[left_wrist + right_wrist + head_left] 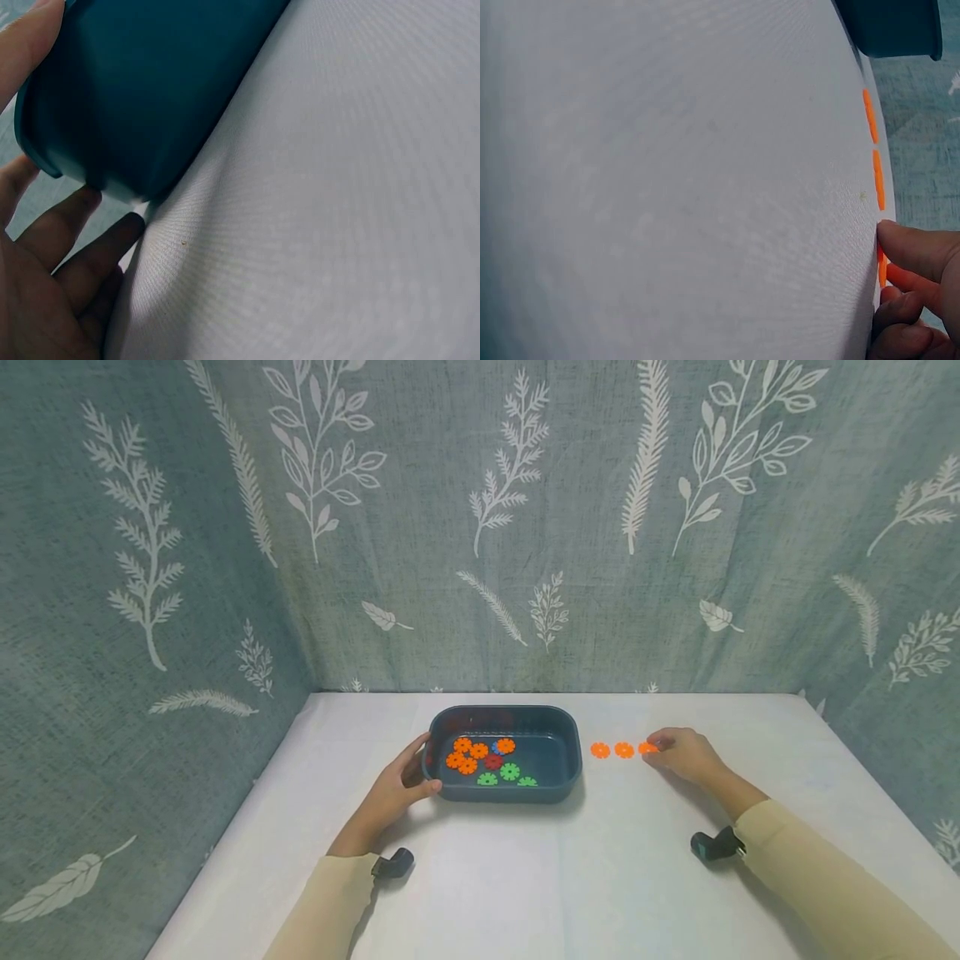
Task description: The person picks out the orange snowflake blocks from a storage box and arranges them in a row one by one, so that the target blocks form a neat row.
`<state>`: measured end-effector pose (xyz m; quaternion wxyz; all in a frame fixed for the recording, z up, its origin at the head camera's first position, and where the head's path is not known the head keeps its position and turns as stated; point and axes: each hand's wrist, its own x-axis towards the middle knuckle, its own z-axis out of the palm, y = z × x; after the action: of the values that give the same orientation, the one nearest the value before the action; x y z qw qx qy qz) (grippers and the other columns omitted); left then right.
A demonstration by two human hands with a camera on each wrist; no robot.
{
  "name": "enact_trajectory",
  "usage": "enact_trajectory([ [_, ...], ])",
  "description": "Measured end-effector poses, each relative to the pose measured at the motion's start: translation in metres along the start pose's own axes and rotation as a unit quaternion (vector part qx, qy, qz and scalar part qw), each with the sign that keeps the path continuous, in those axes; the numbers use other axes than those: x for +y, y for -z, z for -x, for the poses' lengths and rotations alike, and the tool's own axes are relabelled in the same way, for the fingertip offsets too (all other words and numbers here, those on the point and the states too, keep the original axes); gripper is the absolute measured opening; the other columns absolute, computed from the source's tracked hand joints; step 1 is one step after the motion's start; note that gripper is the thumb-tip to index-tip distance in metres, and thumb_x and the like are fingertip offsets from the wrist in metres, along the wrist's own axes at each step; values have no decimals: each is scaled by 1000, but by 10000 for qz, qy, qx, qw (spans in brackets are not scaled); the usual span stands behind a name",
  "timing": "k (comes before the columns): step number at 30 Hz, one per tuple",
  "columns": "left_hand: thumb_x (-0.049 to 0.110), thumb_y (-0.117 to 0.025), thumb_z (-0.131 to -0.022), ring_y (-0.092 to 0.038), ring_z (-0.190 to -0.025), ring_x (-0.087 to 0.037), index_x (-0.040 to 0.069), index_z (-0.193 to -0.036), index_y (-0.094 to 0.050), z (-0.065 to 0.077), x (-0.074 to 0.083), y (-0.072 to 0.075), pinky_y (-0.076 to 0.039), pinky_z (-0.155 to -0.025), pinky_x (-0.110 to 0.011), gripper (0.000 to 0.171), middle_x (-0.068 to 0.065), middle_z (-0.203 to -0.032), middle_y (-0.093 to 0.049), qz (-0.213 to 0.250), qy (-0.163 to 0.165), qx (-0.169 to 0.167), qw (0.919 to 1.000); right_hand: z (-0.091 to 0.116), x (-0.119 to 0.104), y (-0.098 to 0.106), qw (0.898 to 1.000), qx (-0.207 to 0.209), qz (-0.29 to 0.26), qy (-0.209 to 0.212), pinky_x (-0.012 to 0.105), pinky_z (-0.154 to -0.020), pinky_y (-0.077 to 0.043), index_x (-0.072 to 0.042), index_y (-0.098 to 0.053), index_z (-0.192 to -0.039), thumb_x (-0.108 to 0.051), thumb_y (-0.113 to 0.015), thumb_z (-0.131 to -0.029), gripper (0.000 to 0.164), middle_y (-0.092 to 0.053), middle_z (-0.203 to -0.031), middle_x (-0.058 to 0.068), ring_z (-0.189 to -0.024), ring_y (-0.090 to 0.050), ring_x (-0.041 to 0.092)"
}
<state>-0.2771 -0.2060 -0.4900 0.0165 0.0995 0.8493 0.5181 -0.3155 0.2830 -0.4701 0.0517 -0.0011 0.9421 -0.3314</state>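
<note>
A dark blue-green rectangular tray [551,764] stands on the white table. My left hand [392,793] holds its left end, thumb at the front corner and fingers along the side wall. Inside lie several notched, flower-shaped plastic discs: orange [478,751], green [510,772], a red one [492,762] and a blue one partly hidden under orange. To the right of the tray, two orange discs [600,750] lie flat, spaced in a row. At the row's right end, my right hand [686,757] pinches a third orange disc [883,266] at the table surface, partly covering it.
The white table [487,885] reaches back to a grey-green curtain [420,593] with white leaf prints, which also hangs along both sides. A dark wrist camera [393,863] sits on the left wrist and another [716,845] on the right.
</note>
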Motion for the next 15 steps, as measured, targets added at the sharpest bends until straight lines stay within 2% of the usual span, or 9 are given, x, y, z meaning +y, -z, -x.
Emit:
enact_trajectory([
  [7,32,-79,-82,-36,-138,-31,32,-152,-31,1,0,-1,-27,-111,-54,86,-13,-152,-36,59,-2,-17,10000,2,0,1,10000,-9,-75,28,51,-85,-50,3,-64,-117,-22,-73,-86,40,-61,-117,26,-105,-58,41],
  [15,27,-78,-84,-33,-139,-31,28,-154,-28,-1,-2,0,-25,-112,-53,86,-13,-154,-33,172,0,-76,9998,-1,-11,11,9995,-188,-183,200,38,-72,-56,2,-61,-123,-16,-73,-87,42,-59,-114,24,-91,-61,32],
])
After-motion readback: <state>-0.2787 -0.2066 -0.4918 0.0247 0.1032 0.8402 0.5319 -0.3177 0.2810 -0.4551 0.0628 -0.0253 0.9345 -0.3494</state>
